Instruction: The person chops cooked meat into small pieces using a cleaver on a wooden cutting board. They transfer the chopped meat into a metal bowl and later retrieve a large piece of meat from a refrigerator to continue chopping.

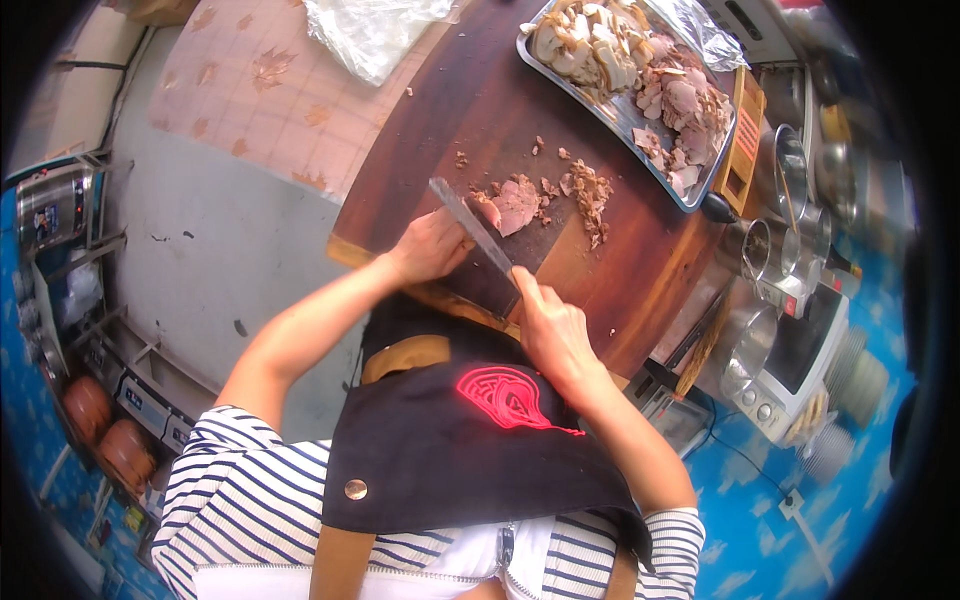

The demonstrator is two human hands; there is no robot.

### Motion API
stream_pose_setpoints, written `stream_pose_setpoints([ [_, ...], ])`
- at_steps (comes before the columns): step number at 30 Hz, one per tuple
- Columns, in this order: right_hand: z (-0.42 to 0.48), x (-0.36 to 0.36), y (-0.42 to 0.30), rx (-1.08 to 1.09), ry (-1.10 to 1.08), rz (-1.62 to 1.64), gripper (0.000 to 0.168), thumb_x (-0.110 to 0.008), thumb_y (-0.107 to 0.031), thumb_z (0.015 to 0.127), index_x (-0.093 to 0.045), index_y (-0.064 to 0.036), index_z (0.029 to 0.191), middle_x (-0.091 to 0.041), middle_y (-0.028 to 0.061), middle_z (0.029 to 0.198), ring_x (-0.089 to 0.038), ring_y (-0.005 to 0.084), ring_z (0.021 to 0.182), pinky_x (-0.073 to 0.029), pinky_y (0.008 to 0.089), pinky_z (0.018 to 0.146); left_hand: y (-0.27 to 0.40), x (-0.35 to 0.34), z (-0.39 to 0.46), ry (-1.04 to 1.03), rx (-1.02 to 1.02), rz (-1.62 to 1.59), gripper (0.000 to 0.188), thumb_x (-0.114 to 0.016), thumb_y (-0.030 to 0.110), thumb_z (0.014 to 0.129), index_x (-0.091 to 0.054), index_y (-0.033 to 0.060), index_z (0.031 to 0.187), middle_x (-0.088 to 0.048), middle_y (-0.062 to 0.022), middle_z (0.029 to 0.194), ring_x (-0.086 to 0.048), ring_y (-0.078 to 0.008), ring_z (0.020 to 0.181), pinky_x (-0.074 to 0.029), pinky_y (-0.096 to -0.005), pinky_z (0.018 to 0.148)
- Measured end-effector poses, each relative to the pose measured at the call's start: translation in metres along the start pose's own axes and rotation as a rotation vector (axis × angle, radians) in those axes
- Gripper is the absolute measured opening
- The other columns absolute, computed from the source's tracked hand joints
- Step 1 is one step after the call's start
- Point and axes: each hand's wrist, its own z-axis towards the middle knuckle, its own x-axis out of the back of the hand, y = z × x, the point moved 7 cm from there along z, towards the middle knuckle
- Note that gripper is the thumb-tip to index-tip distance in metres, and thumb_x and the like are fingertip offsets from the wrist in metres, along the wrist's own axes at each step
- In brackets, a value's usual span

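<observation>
My right hand [553, 326] grips the handle of a broad-bladed kitchen knife [480, 231], which I see nearly edge-on, its tip towards the far left. Just left of the blade, my left hand [433, 246] rests low over the board with its fingers curled. Whether meat lies under those fingers is hidden. Thin pinkish slices of cooked meat [517, 204] lie right of the blade, on the dark part of a thick wooden cutting board [637, 262]. Beyond them is a small heap of brown meat scraps [589, 196], with crumbs scattered around.
A metal tray [611, 127] at the board's far right holds pale slices [592, 45] and sliced meat [686, 105]. Beside it lies a wooden slicer [741, 146]. Metal pots [757, 244], a bowl [742, 349] and a microwave oven [802, 367] stand right. A plastic bag [379, 34] lies beyond the board.
</observation>
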Motion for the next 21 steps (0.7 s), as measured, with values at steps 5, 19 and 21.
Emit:
stream_pose_setpoints([
  [5, -0.03, 0.006, -0.004, -0.095, -0.083, -0.008, 0.05, -0.051, 0.003, 0.075, -0.041, -0.003, 0.124, -0.056, 0.0217, 0.079, -0.059, 0.0393, 0.059, -0.049, 0.0455, 0.053, -0.008, -0.007, -0.01, -0.054, 0.041, -0.027, 0.027, -0.062, 0.01, 0.074, -0.059, 0.0029, 0.1, -0.059, -0.015, 0.092, -0.058, -0.0336, 0.08, -0.049, -0.0387, 0.07],
  [19, -0.002, 0.015, -0.016, -0.167, -0.243, 0.019, 0.04, -0.051, 0.006, 0.073, -0.04, 0.001, 0.111, -0.056, 0.0269, 0.073, -0.059, 0.0421, 0.061, -0.049, 0.0484, 0.056, -0.001, -0.001, 0.001, -0.03, -0.014, -0.03, 0.028, -0.062, 0.009, 0.074, -0.059, 0.002, 0.101, -0.059, -0.0163, 0.096, -0.058, -0.0341, 0.085, -0.048, -0.0407, 0.078],
  [21, 0.006, 0.015, -0.015, -0.161, -0.252, 0.036, 0.035, -0.05, 0.005, 0.073, -0.04, 0.001, 0.106, -0.056, 0.027, 0.072, -0.059, 0.0429, 0.062, -0.048, 0.0494, 0.056, -0.003, -0.002, 0.0, -0.042, -0.007, -0.042, 0.028, -0.061, 0.007, 0.074, -0.059, 0.0015, 0.101, -0.059, -0.0167, 0.096, -0.058, -0.0346, 0.086, -0.048, -0.0411, 0.079],
])
